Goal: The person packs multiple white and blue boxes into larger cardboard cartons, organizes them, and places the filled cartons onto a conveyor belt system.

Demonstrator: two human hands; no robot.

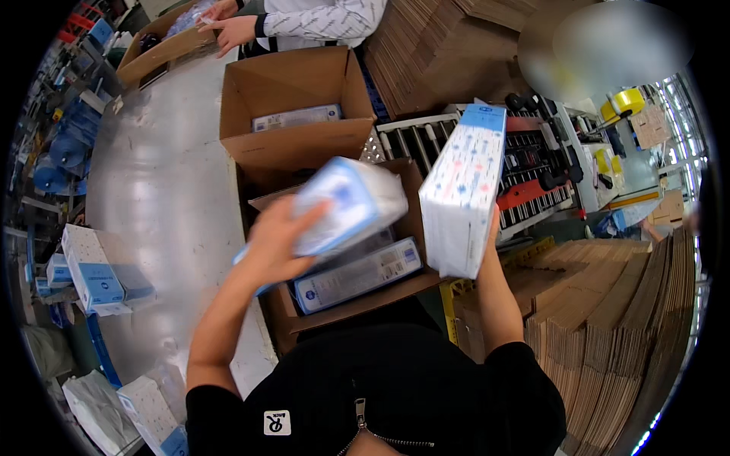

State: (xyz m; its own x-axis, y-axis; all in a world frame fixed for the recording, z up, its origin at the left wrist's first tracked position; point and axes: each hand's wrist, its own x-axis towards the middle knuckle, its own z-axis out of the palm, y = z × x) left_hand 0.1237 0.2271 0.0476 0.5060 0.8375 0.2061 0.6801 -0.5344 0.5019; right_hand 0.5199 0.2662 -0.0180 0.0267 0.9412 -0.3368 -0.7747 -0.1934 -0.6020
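Note:
My left hand (275, 237) grips a blue-and-white soft pack (346, 204), smeared by motion, above the near cardboard carton (357, 315). Inside that carton a white pack with blue edges (359, 275) lies along the near wall; what lies deeper is partly hidden by my left hand and its pack. To the right of the carton, my right hand (493, 235) holds up a white pack with a blue end and small coloured dots (465, 175). Most of the right hand's fingers are hidden behind this pack.
Beyond stands another open carton (293, 148) with a pack (296, 118) inside. A roller conveyor (414, 140) runs at the right. Flattened cartons (608, 327) are stacked at right. Packs (95, 270) stand along the white table (163, 190). Across it, a co-worker's hands (230, 32) are near a box.

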